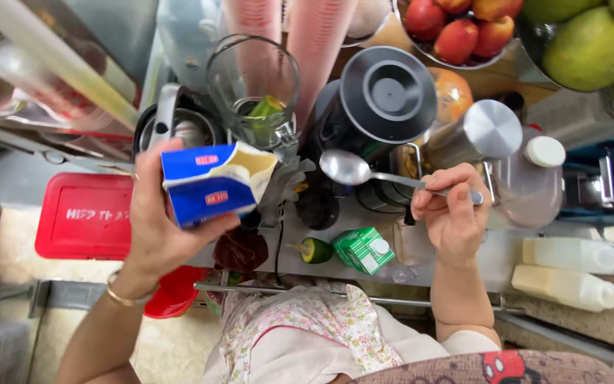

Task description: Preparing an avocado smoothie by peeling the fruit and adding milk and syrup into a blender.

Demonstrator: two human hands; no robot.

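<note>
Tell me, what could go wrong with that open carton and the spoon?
The open blue and white carton in the left hand is tilted near the clear glass blender jug, so its contents might spill onto the crowded counter. The metal spoon in the right hand hangs over clutter, so drips could land there. An elbow might also knock over the small green carton.

Bright, even light falls from above, glare glints on the spoon (353, 169), and edges far from it bend and blur.
</note>
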